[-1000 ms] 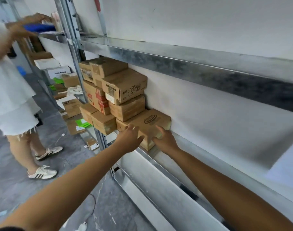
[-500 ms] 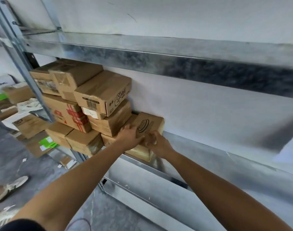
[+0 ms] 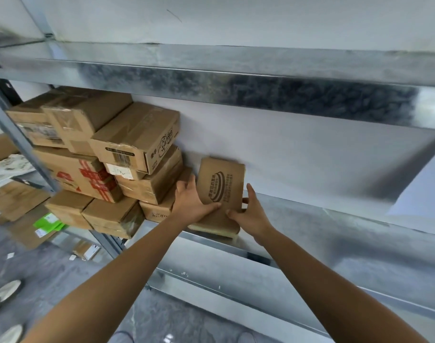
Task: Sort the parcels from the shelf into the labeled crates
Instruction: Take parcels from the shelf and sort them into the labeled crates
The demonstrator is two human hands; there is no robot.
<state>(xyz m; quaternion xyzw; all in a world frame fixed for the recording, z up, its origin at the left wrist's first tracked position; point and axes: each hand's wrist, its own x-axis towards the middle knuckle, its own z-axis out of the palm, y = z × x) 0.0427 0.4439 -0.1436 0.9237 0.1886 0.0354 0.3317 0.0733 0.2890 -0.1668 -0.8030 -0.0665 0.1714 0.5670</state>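
Left hand (image 3: 190, 204): grips the left edge of the flat brown cardboard parcel (image 3: 221, 184); thumb lies on the printed face, fingers spread upward along the edge.
Right hand (image 3: 249, 215): pinches the lower right part, thumb in front, forefinger straight up the right edge; other fingers are hidden.
Why held so: probably a grip from both sides keeps the thin parcel from slipping while it is tipped up.
Parcel place: tilted on the front of the grey metal shelf (image 3: 322, 219), just beside the stacked brown cardboard boxes (image 3: 137, 144).
Stack: packed tightly toward the left upright, likely so the boxes support each other.
Count: two hands, one held parcel, about eight stacked boxes; no labeled crates in view.
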